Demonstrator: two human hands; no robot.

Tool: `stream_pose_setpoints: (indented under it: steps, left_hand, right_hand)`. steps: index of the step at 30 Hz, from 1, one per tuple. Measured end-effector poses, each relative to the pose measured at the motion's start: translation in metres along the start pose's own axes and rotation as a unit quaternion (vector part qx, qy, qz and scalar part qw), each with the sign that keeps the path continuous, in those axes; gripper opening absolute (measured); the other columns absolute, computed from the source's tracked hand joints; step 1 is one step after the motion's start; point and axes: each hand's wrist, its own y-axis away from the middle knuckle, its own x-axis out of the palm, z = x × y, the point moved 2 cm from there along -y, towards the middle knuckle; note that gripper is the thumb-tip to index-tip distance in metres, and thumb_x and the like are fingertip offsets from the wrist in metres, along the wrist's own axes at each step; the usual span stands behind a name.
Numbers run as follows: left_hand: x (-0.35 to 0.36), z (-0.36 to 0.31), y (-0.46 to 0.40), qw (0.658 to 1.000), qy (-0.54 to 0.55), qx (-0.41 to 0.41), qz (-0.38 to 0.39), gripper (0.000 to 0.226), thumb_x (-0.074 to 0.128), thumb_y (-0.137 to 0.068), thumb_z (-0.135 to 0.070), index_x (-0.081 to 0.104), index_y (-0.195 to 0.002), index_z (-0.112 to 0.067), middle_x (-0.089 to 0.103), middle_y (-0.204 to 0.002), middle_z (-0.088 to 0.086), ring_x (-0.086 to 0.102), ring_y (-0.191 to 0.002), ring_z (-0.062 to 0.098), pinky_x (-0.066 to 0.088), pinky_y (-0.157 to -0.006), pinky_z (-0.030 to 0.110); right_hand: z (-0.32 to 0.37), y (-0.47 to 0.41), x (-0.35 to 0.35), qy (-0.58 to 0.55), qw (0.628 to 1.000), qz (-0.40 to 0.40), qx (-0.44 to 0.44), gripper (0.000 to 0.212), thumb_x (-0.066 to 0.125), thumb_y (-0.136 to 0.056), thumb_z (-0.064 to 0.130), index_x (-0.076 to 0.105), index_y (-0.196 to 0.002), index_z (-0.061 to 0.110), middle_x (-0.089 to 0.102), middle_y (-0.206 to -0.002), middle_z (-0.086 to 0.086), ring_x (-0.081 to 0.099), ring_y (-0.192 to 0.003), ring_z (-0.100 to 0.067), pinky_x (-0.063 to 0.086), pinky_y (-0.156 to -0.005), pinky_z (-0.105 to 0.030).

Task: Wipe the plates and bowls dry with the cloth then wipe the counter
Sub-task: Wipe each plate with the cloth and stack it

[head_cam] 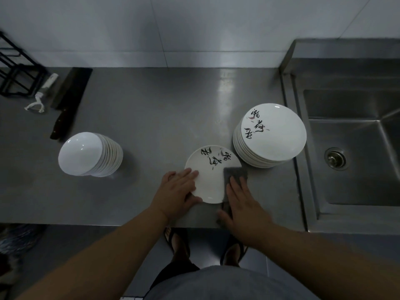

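A single white plate with black calligraphy lies on the steel counter near its front edge. My left hand holds the plate's left rim, fingers on top and thumb at its near edge. My right hand lies flat on a grey cloth that covers the plate's right edge. A stack of several matching plates stands just to the right, beside the sink. A stack of several white bowls stands at the left.
A steel sink with a drain fills the right side. At the back left lie a cleaver, a white peeler and a black wire rack. My sandalled feet show below the counter edge.
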Motion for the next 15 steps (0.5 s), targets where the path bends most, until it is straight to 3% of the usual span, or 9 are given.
stream_pose_setpoints:
  steps: [5,9,11,13,15]
  left_hand:
    - [0.001,-0.005,0.006,1.000,0.005,-0.024,-0.012,0.037,0.059,-0.087,-0.062,0.068,-0.091,-0.027,0.058,-0.147,-0.003,0.050,-0.138,0.021,0.031,-0.107,0.040]
    - [0.007,-0.015,0.012,0.995,0.012,-0.087,-0.042,0.037,0.063,-0.084,-0.063,0.066,-0.086,-0.027,0.062,-0.140,-0.004,0.054,-0.129,0.022,0.034,-0.099,0.039]
    - [0.008,-0.025,0.013,0.994,0.009,-0.099,-0.045,0.038,0.066,-0.079,-0.065,0.063,-0.084,-0.027,0.065,-0.130,-0.004,0.057,-0.117,0.024,0.034,-0.093,0.039]
    - [0.000,-0.029,0.007,0.996,-0.002,-0.080,-0.035,0.044,0.067,-0.076,-0.069,0.064,-0.090,-0.028,0.063,-0.124,-0.004,0.056,-0.114,0.024,0.033,-0.092,0.040]
    - [-0.010,-0.021,-0.005,0.998,-0.030,-0.058,-0.009,0.052,0.064,-0.076,-0.074,0.069,-0.105,-0.031,0.062,-0.134,-0.004,0.053,-0.126,0.024,0.030,-0.098,0.042]
  right_hand:
    - [-0.017,-0.045,-0.020,-0.001,1.000,-0.019,0.009,0.104,0.002,-0.084,0.074,0.009,-0.164,0.007,-0.002,-0.173,-0.008,-0.013,-0.158,-0.026,0.001,-0.128,-0.037]
    - [-0.009,-0.038,-0.011,0.006,1.000,-0.030,-0.004,0.101,0.007,-0.090,0.074,0.014,-0.163,0.004,0.003,-0.172,-0.012,-0.014,-0.157,-0.025,-0.005,-0.126,-0.034]
    - [0.004,-0.011,0.001,-0.024,0.999,-0.002,-0.027,0.108,-0.002,-0.089,0.082,0.012,-0.163,0.006,0.000,-0.172,-0.010,-0.016,-0.155,-0.022,-0.007,-0.124,-0.032]
    - [0.005,-0.006,-0.001,-0.032,0.999,0.018,-0.031,0.113,-0.011,-0.082,0.084,0.011,-0.164,0.009,-0.002,-0.173,-0.006,-0.014,-0.157,-0.021,-0.007,-0.123,-0.030]
    - [-0.005,-0.027,-0.016,-0.007,0.999,-0.007,-0.031,0.108,-0.008,-0.087,0.081,0.017,-0.163,0.009,0.002,-0.173,-0.005,-0.007,-0.159,-0.022,-0.008,-0.121,-0.029]
